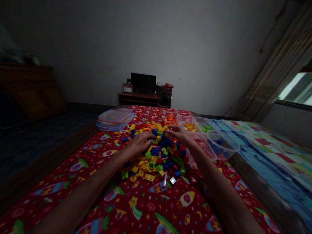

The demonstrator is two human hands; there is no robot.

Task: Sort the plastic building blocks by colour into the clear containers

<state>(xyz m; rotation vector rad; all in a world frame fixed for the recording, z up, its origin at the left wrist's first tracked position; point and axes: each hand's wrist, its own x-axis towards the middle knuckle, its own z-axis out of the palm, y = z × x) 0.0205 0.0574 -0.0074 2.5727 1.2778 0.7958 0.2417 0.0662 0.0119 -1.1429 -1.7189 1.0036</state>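
The heap of colored blocks [158, 159] lies in the middle of the desk [143, 208], beneath and between the two hands, spreading toward the near side. The right hand [178, 132], over the far right part of the heap, has its grip closed on a yellow block [166, 128] at the fingertips. The left hand [143, 141] bends over the heap's left side, fingers curled; whether its grip holds any block cannot be told. To the right stand clear boxes [212, 152] and a round tub [232, 148] with blue blocks [219, 142]; stacked lids [114, 117] lie far left.
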